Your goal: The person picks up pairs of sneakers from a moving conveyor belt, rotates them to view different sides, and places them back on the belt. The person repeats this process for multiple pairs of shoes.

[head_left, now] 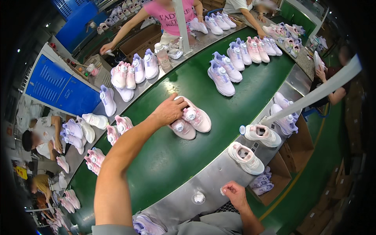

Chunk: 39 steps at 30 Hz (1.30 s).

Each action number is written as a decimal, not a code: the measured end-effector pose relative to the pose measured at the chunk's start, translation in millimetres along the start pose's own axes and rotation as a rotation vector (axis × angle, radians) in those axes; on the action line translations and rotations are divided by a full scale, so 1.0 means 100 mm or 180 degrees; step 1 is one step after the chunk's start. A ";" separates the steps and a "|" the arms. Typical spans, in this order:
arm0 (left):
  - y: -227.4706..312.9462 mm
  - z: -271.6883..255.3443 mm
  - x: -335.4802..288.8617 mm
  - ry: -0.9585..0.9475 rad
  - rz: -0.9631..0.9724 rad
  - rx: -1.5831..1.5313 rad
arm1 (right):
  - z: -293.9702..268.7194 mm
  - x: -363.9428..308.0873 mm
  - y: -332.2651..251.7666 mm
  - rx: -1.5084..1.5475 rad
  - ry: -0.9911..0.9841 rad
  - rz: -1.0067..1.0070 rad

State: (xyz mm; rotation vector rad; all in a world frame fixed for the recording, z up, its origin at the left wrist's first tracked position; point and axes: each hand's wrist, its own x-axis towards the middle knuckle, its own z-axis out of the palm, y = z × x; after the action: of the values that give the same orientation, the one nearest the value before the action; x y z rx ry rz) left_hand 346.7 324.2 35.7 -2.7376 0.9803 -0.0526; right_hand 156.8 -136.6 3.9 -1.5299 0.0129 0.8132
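Observation:
My left hand (170, 111) reaches out over the green belt (152, 164) and is closed on the heel end of a pair of pale pink sneakers (201, 120). The two shoes stand side by side, each with a round dial on top. Near the metal edge, my right hand (235, 194) pinches a small white wad (222, 191), whose material I cannot make out. A small clear cup (198, 197) with white stuff in it stands to the left of that hand. Beyond it, a white sneaker (246, 157) rests on the metal ledge.
Another white sneaker (263, 135) and lilac sneakers (285, 117) line the right ledge by a slanting white post (313, 92). Lilac and pink sneakers (222, 80) stand farther along the belt. A cardboard box (280, 178) holds more shoes. Co-workers (172, 17) sit across the belt.

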 end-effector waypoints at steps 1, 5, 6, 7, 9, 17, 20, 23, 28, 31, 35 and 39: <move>-0.07 0.20 0.06 -0.0051 0.0009 0.0127 | 0.04 0.03 -0.01 0.0142 -0.0038 0.0040; -0.19 0.62 0.17 -0.0144 -0.0736 0.0473 | 0.18 0.18 -0.01 0.0292 -0.0095 0.0121; -0.19 0.73 0.10 -0.0057 -0.1088 0.0580 | 0.19 0.22 -0.02 0.0210 -0.0120 0.0142; -0.18 0.66 0.05 0.0111 -0.1406 0.0176 | 0.18 0.23 -0.03 0.0148 -0.0132 0.0176; -0.14 0.67 -0.29 0.0520 -0.2180 -0.0512 | 0.24 0.31 -0.08 0.0048 -0.0249 0.0211; -0.42 0.34 -2.28 -0.2203 -0.4298 -0.1100 | 0.40 0.34 -0.11 -0.0232 -0.0383 0.0150; -0.54 0.56 -2.79 -0.2239 -0.4276 -0.2121 | 0.48 0.30 -0.15 -0.0278 -0.0442 0.0193; -0.61 1.02 -3.15 -0.1716 -0.4329 -0.2980 | 0.52 0.26 -0.14 -0.0311 -0.0520 0.0303; -0.70 1.28 -3.10 -0.1393 -0.3838 -0.3301 | 0.59 0.21 -0.03 -0.0320 -0.0496 0.0380; -0.61 1.00 -2.66 -0.1609 -0.4332 -0.4210 | 0.63 0.19 0.04 -0.0360 -0.0447 0.0430; -0.06 0.95 -2.66 -0.0726 -0.5330 -0.5283 | 0.65 0.22 0.05 -0.0513 -0.0609 0.0557; 0.60 0.68 -2.62 -0.0419 -0.5336 -0.5505 | 0.64 0.24 0.11 -0.0427 -0.0582 0.0660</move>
State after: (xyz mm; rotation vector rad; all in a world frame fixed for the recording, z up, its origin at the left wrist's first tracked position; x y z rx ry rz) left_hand 114.3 458.3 -32.9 -3.3817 -2.5856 1.0198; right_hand 138.8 -71.1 -11.7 -1.5920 -0.0184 1.1364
